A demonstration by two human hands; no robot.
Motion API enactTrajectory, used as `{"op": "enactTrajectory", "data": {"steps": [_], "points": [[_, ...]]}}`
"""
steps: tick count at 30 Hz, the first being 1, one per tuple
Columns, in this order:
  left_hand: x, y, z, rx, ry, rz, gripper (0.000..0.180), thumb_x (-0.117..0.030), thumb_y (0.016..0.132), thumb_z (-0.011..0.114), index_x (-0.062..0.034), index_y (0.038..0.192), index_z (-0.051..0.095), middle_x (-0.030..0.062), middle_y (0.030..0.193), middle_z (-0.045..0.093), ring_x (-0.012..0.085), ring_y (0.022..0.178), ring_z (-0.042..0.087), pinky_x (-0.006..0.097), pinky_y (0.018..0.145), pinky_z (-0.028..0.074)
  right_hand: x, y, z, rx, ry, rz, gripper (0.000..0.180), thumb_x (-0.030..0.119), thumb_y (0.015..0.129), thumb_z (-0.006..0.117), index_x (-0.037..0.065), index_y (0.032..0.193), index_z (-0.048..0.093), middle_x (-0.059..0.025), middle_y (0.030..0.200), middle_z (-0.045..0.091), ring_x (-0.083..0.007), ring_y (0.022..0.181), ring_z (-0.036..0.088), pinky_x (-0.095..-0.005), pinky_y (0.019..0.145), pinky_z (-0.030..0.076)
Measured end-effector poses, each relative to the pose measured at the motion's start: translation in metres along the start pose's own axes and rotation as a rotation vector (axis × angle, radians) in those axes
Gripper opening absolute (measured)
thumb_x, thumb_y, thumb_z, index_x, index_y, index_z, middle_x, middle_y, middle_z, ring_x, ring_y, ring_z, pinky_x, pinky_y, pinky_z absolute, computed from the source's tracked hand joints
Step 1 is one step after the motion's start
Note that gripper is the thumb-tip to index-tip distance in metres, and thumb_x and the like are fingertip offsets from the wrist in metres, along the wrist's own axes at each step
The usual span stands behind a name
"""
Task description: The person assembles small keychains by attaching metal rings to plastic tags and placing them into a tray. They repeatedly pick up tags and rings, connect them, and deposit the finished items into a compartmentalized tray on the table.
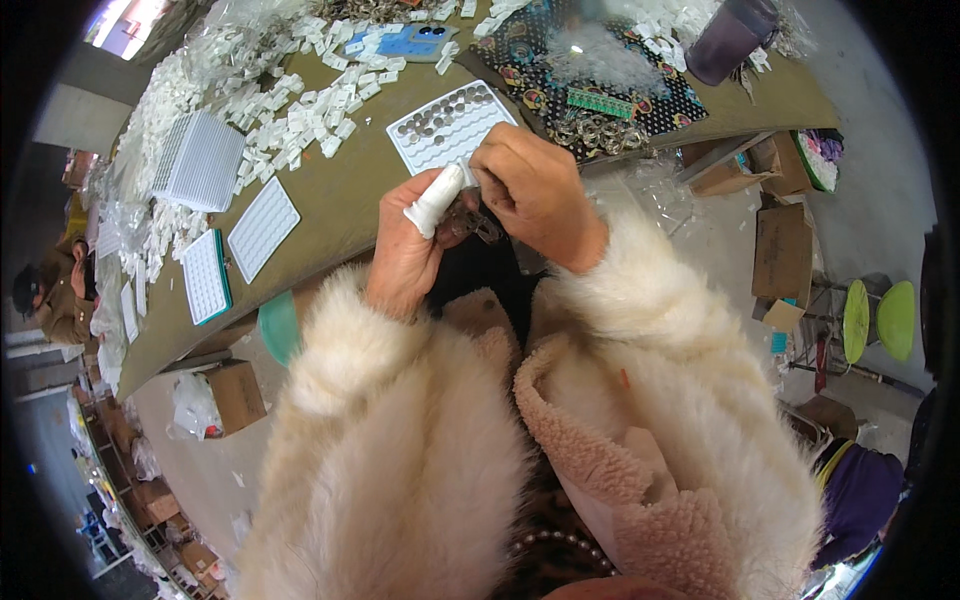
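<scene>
My left hand (402,240) is closed, its thumb covered by a white finger wrap (436,199). Right beside it, my right hand (535,190) has its fingers pinched together, and the tips meet near the left thumb. Whatever they pinch is too small and too covered to name. Some dark, shiny metal-looking pieces (486,230) show below the fingers, partly hidden by them. Just beyond both hands lies a white ridged tray (423,157) with many small round grey discs (440,122) on it.
White plastic pieces (310,120) heap across the table (340,190). Stacked white trays (200,160) stand left; a blue phone (400,42) lies behind. At right are a patterned cloth (690,100), metal rings (600,135) and a dark purple cup (730,42). Another person (65,290) sits far left.
</scene>
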State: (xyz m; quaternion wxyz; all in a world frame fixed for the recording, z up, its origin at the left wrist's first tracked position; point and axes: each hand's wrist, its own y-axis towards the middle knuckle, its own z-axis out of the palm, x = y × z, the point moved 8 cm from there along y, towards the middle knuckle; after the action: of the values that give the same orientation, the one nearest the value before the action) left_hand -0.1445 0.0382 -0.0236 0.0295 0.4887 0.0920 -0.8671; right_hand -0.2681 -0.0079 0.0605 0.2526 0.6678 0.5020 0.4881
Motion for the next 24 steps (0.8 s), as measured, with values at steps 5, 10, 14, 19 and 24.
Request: {"op": "enactTrajectory", "data": {"steps": [5,10,14,19,24], "points": [[0.001,0.000,-0.005,-0.021,0.009,0.000,0.026,-0.025,0.097,0.067,-0.0001,0.104,0.068,0.0031,0.084,0.066,0.0039,0.059,0.045,0.018,0.050,0.032,-0.012,-0.004,0.004,-0.005,0.096,0.056,0.014,-0.008,0.079,0.068,0.001,0.089,0.063,-0.0119,0.081,0.060,-0.0305,0.070,0.061,-0.0364,0.063,0.050],[-0.007,0.002,-0.016,0.039,-0.134,-0.002,0.027,-0.030,0.096,0.066,-0.0047,0.105,0.067,0.0034,0.088,0.067,0.0073,0.067,0.052,0.022,0.054,0.038,-0.069,0.000,-0.015,-0.008,-0.143,0.156,0.013,-0.007,0.080,0.068,0.001,0.090,0.069,-0.0116,0.083,0.063,-0.0301,0.072,0.064,-0.0366,0.065,0.051],[-0.003,0.000,-0.023,0.052,-0.246,-0.123,0.039,-0.039,0.095,0.064,-0.0080,0.119,0.061,0.0045,0.105,0.066,0.0131,0.088,0.061,0.027,0.063,0.044,-0.102,0.003,-0.007,0.281,-0.745,0.033,0.008,0.007,0.079,0.066,0.006,0.084,0.073,-0.0090,0.085,0.060,-0.0278,0.085,0.059,-0.0407,0.075,0.043],[-0.001,0.004,-0.024,0.147,-0.462,-0.117,0.045,-0.048,0.100,0.051,-0.0079,0.118,0.059,0.0060,0.111,0.062,0.0151,0.085,0.058,0.028,0.058,0.044,-0.120,-0.003,-0.004,0.465,-0.762,0.060,0.014,0.007,0.079,0.068,0.005,0.092,0.074,-0.0068,0.090,0.062,-0.0277,0.094,0.057,-0.0406,0.085,0.041],[-0.005,0.010,-0.031,0.176,-0.551,-0.173,0.042,-0.047,0.101,0.050,-0.0062,0.105,0.059,0.0062,0.102,0.061,0.0128,0.067,0.050,0.024,0.044,0.036,-0.123,-0.002,-0.035,0.224,-0.683,0.144,0.026,0.008,0.081,0.073,0.005,0.106,0.070,-0.0084,0.103,0.065,-0.0291,0.098,0.058,-0.0410,0.087,0.041]]}}
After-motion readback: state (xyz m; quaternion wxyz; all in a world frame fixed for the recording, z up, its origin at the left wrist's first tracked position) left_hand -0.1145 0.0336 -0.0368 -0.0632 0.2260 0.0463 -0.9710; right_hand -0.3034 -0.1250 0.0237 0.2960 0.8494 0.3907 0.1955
